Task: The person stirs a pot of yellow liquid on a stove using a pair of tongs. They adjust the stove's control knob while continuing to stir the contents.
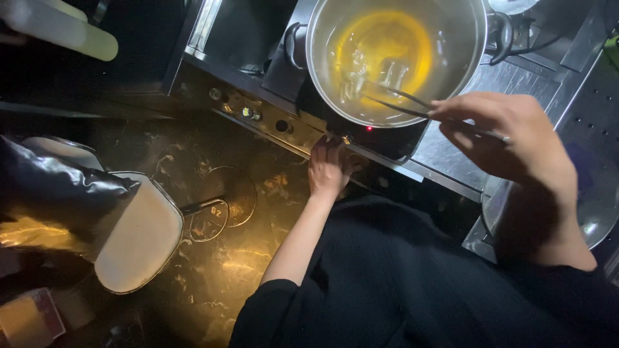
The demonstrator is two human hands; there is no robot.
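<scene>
Two hands work: right hand (509, 138) pinches chopsticks (412, 106) in the steaming pot (393, 58); left hand (329, 167) rests released against the cooker edge (361, 145). Splashing liquid could scald.

A white-cushioned stool (138, 238) with a round metal base (225, 196) stood on the dark marbled floor (213, 283), beside a steel counter (503, 84) and a bowl (596, 206).

Pot (335, 77) on cooktop (387, 138), chopsticks (412, 103) in it, stool (138, 235) far left
</scene>
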